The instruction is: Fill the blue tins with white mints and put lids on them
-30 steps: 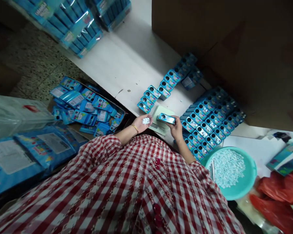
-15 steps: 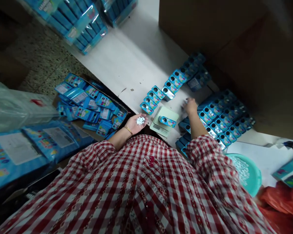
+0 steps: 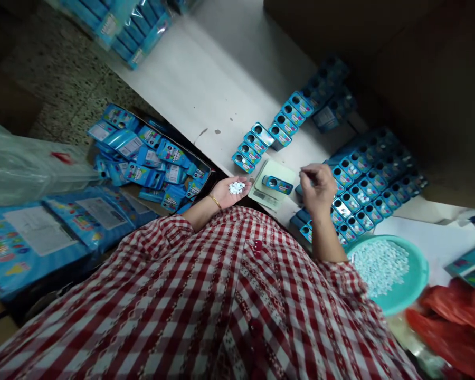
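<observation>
My left hand lies palm up beside the scale, cupping a small heap of white candies. On the pale green kitchen scale rests one small blue candy tin, its round opening facing up. My right hand is raised just right of the scale, fingers curled with thumb and fingertip close together. Whether a candy sits in that pinch I cannot make out. Behind the scale stands a short row of blue tins with dark round openings. Right of my right hand are packed rows of tins, several showing white candies.
A turquoise basin of white candies stands at the right, near a red plastic bag. To the left are an open carton of blue packets and large blue packages. A big cardboard box borders the table's far right.
My right hand has come back from the table near the tins and now pinches beside the scale. One tin has joined the short row's far end. My left hand still holds the candies.
</observation>
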`<action>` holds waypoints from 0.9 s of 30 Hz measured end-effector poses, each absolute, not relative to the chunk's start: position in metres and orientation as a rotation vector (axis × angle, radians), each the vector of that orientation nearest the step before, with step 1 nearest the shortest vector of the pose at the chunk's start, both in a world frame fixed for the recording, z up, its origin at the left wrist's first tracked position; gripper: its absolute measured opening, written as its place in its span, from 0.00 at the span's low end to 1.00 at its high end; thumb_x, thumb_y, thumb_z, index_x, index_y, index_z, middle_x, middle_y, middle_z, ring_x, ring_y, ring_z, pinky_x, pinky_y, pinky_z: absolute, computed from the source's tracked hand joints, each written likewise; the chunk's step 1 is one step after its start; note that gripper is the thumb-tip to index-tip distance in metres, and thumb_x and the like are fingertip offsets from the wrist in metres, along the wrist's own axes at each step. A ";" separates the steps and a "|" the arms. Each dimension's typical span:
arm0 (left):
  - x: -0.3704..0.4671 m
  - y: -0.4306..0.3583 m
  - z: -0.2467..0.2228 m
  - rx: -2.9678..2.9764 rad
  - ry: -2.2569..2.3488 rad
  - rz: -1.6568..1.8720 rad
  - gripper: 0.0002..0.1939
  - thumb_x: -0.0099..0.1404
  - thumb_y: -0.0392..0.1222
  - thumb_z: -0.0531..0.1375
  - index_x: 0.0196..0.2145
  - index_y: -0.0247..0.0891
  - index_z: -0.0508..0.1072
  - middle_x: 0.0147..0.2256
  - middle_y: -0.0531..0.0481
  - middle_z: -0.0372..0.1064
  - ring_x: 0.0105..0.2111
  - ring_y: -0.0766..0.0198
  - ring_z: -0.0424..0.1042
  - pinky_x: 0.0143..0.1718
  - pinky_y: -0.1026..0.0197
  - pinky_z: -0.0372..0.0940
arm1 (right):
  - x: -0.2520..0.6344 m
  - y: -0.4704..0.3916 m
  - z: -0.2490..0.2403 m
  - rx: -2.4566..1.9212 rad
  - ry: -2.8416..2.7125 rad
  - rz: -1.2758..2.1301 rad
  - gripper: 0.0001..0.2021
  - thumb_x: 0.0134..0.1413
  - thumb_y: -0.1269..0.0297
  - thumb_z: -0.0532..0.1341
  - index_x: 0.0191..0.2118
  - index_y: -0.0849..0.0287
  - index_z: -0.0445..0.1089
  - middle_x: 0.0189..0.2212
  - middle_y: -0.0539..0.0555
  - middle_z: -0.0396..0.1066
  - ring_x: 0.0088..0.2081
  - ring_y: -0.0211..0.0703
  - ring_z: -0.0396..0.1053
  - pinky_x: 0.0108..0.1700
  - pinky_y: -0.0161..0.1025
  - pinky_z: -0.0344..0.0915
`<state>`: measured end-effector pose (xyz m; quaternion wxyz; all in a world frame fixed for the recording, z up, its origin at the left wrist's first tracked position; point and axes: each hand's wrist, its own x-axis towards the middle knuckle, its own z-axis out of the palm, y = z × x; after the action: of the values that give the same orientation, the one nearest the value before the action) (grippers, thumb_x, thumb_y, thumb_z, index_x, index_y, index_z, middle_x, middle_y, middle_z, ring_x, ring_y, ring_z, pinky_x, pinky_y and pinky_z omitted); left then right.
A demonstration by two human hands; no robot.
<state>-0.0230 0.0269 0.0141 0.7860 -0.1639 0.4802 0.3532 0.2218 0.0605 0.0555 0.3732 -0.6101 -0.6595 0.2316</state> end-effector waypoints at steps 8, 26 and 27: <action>-0.004 0.012 0.017 -0.323 0.982 0.672 0.14 0.66 0.33 0.49 0.30 0.28 0.73 0.25 0.42 0.73 0.26 0.64 0.74 0.31 0.63 0.69 | 0.160 -0.009 0.065 -1.136 -1.886 1.005 0.07 0.57 0.70 0.56 0.38 0.55 0.70 0.35 0.53 0.70 0.41 0.40 0.69 0.44 0.41 0.67; -0.008 -0.003 0.021 -0.332 0.998 0.685 0.12 0.64 0.32 0.51 0.33 0.27 0.74 0.30 0.39 0.74 0.30 0.62 0.75 0.34 0.61 0.69 | 0.185 -0.003 0.030 -1.466 -2.048 0.553 0.12 0.61 0.66 0.52 0.43 0.57 0.71 0.39 0.59 0.71 0.43 0.46 0.68 0.47 0.45 0.67; -0.007 -0.004 0.020 -0.337 0.979 0.669 0.12 0.65 0.32 0.50 0.33 0.27 0.74 0.29 0.40 0.74 0.30 0.62 0.75 0.34 0.61 0.69 | 0.179 -0.010 0.032 -1.422 -2.140 0.609 0.12 0.61 0.65 0.52 0.45 0.57 0.71 0.42 0.59 0.70 0.45 0.47 0.67 0.48 0.46 0.66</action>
<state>-0.0073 -0.0042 0.0199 0.8159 -0.1578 0.4592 0.3139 0.1785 -0.0095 0.0316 0.2480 -0.5217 -0.7851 0.2236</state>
